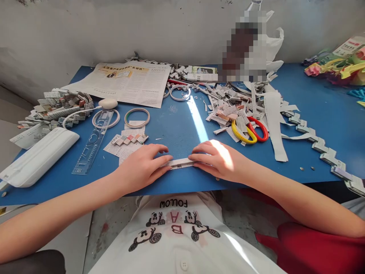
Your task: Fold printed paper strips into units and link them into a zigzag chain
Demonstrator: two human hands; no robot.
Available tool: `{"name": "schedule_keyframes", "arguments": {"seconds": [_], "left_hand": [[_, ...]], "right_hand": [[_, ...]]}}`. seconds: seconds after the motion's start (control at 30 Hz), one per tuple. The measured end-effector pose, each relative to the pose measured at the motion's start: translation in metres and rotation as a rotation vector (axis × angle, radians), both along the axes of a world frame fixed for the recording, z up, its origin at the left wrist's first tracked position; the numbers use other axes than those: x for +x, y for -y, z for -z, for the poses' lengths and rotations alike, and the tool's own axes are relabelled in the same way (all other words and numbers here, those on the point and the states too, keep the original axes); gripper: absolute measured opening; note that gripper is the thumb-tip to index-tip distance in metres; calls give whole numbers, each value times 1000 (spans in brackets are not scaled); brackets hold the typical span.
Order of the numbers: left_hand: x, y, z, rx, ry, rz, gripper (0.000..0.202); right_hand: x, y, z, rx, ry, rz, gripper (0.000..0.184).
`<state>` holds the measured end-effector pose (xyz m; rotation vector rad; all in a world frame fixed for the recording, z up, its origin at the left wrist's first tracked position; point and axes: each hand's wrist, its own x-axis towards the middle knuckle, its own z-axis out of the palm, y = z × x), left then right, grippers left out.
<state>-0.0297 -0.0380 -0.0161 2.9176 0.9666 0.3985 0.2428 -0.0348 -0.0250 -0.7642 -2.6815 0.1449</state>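
A narrow folded newspaper strip (180, 163) lies crosswise just above the near edge of the blue table. My left hand (146, 163) pinches its left end between thumb and fingers. At the other end, my right hand (212, 158) grips it the same way, sunlight falling across its back. Both ends of the strip are hidden by my fingers. Close to my left hand, a short woven piece of folded paper (129, 139) rests on loose printed paper slips (112, 147).
A clear ruler (91, 148), tape rolls (137, 118) and a white pencil case (40, 158) lie left. Newspaper (128, 89) covers the back. Red-and-yellow-handled scissors (245, 131) sit by heaped paper pieces (228, 104). A folded paper chain (322, 146) runs down the right side.
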Motion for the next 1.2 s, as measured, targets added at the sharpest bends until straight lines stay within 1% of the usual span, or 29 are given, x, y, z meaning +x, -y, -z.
{"name": "schedule_keyframes", "arguments": {"seconds": [0.1, 0.2, 0.27, 0.33, 0.43, 0.5, 0.57, 0.67, 0.77, 0.9, 1.07, 1.13, 1.2], "left_hand": [[0, -2, 0, 18, -23, 20, 31], [1, -4, 1, 9, -52, -16, 33], [2, -7, 2, 30, -57, -40, 34], [3, -10, 2, 61, -65, -28, 35], [4, -16, 3, 80, -101, 8, 36], [4, -19, 4, 75, -117, 21, 36], [3, -20, 5, 39, -117, 19, 37], [3, -20, 5, -68, -92, -17, 39], [5, -18, 3, -158, -70, -59, 41], [11, -15, 1, -229, -84, -111, 39], [15, -15, -1, -375, -19, -139, 33], [15, -16, -2, -390, 9, -144, 32], [14, -16, -2, -358, 14, -141, 34]], "right_hand": [[-1, -2, 2, -66, -5, 53, 30], [-2, -5, 3, -187, -50, 154, 30], [-3, -7, 3, -215, -47, 183, 33], [-4, -10, 2, -161, -17, 171, 34], [-4, -15, 4, -13, 3, 135, 30], [-4, -18, 6, 37, 5, 120, 29], [-4, -20, 8, 24, -9, 113, 30], [-4, -21, 10, -54, -50, 126, 31], [-4, -22, 11, -98, -68, 143, 32], [-6, -23, 12, -148, -91, 143, 28], [-7, -26, 13, -295, -170, 162, 20], [-7, -27, 13, -346, -199, 178, 18], [-8, -27, 13, -356, -212, 192, 17]]}}
